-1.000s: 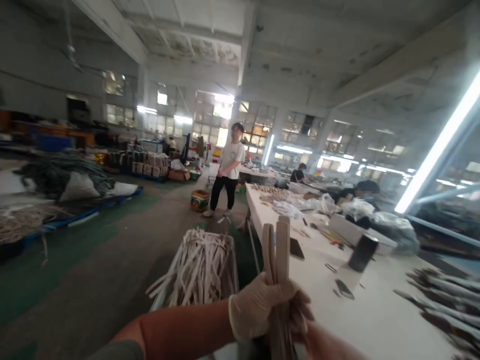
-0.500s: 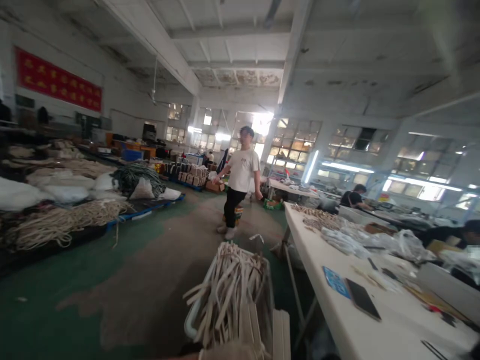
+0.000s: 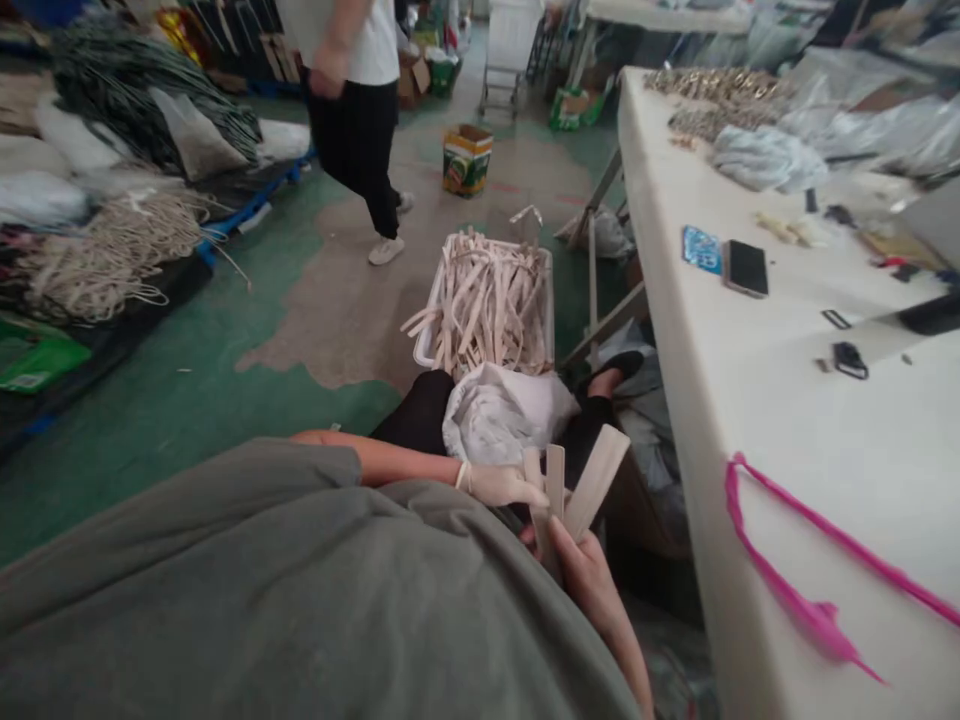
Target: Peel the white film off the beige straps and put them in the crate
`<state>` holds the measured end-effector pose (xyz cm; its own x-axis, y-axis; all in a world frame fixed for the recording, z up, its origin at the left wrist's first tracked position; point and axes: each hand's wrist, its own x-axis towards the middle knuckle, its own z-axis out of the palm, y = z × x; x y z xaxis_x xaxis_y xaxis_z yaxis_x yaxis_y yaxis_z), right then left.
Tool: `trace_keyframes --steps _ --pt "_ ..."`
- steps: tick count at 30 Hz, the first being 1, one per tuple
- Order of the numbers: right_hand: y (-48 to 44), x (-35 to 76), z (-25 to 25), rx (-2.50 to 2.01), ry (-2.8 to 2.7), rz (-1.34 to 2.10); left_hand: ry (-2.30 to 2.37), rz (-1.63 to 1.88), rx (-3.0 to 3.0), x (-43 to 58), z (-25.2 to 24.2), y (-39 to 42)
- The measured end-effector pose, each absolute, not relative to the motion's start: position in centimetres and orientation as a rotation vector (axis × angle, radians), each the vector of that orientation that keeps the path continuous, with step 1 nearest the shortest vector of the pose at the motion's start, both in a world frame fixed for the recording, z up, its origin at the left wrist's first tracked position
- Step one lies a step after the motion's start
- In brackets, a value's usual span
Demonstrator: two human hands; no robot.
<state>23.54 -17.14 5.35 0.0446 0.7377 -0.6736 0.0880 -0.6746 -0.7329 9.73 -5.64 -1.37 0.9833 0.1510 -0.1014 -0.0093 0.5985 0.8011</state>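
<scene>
In the lower middle of the head view, my left hand (image 3: 504, 485), in a pale glove, pinches a beige strap (image 3: 556, 475) near my lap. My right hand (image 3: 583, 568) is bare and closed around the lower part of the same group of flat straps. One wider beige strap (image 3: 598, 480) slants up to the right out of it. Just beyond my hands lies a white sack (image 3: 501, 410) between my knees. Past it stands a white plastic basket (image 3: 425, 350) heaped with loose beige straps (image 3: 491, 300).
At right runs a white table (image 3: 697, 390) with a phone (image 3: 746, 267), a pink cord (image 3: 795, 590), a black buckle (image 3: 850, 360) and plastic bags. A person in black trousers (image 3: 352, 140) walks on the left. A cardboard box (image 3: 466, 160) and a pallet of rope (image 3: 120, 250) lie beyond.
My view has tipped down from the hall to my lap, bringing both hands and the held straps into sight. The person in the white shirt has come nearer, on the left.
</scene>
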Motion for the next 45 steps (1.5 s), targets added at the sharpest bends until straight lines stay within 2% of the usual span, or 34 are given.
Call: trace_keyframes --steps 6,10,15,19,25,30,36,40,45 --pt "-16.3 23.6 3.3 -1.855 -0.878 1.471 0.284 0.115 1.1 7.5 -1.7 -3.8" --pt "-15.4 24.9 2.7 -1.806 -0.726 1.327 0.702 0.112 1.333 4.8 -3.8 -1.5" --pt "-14.5 26.3 1.2 -1.593 -0.437 1.445 1.158 0.31 2.023 3.0 -5.9 3.4" --pt "-14.0 25.9 -0.2 -1.452 -0.26 1.521 1.012 0.207 2.361 5.9 -7.4 6.3" --pt "-13.9 26.3 -0.2 -1.388 -0.244 1.51 0.717 0.092 2.445 10.5 -8.5 7.3" --pt "-13.9 27.8 0.0 -1.359 -0.156 1.42 0.576 0.34 2.457 7.6 -4.3 7.5" --pt "-10.6 27.3 2.7 -1.267 -0.242 1.545 0.408 0.634 2.454 2.9 2.1 6.9" --pt "-8.1 26.3 6.6 -1.179 -0.519 1.467 0.376 0.613 2.243 2.1 5.1 7.2" --pt "-5.8 25.1 9.6 -1.228 -0.904 1.541 0.431 0.276 1.929 2.5 8.5 7.9"
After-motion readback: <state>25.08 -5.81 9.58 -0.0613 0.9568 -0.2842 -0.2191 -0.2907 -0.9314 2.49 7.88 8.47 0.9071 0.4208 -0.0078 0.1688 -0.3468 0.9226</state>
